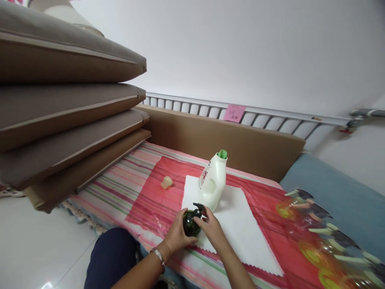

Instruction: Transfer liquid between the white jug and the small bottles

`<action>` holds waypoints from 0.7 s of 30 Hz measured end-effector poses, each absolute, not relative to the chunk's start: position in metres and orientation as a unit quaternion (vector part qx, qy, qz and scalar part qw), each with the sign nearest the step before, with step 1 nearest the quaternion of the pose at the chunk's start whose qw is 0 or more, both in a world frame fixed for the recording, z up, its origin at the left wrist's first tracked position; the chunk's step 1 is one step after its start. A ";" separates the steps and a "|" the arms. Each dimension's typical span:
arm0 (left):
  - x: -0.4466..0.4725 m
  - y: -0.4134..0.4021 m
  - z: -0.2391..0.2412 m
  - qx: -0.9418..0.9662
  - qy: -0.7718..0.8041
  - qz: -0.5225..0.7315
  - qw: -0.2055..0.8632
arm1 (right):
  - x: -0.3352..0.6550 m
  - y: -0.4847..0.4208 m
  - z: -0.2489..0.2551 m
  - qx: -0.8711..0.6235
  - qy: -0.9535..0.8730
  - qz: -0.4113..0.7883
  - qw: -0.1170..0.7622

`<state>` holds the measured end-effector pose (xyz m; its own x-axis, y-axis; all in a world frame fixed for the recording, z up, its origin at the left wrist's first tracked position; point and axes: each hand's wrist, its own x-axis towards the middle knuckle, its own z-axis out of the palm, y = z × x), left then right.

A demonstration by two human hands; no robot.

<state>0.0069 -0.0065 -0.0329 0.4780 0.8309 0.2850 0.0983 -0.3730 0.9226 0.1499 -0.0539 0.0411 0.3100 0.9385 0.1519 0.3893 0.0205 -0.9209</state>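
A small dark green pump bottle [190, 224] stands near the front edge of the white cloth [240, 224]. My left hand [177, 233], with a bracelet on the wrist, wraps round its body from the left. My right hand [212, 226] closes on the dark pump head [198, 208] from the right. Whether the head is screwed tight on the bottle I cannot tell. Just behind my hands a white jug [215, 180] with a handle and a green spout stands upright, its cap off. A translucent beige cap [166, 182] lies on the red sheet [150, 196] to the left.
Several clear bottles [319, 237] with yellow parts and pale and dark tops line the right side. Thick cushions [75, 96] are stacked at the left. A brown board [210, 136] leans along the back before a white radiator [186, 107] bearing a pink note [234, 113].
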 end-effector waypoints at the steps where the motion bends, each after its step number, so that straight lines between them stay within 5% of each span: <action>1: 0.007 -0.007 -0.033 0.726 0.319 0.399 0.460 | 0.150 -0.054 0.041 -0.641 -0.519 0.281 0.492; 21: 0.006 -0.009 -0.032 0.721 0.333 0.403 0.454 | 0.145 -0.054 0.047 -0.674 -0.515 0.236 0.474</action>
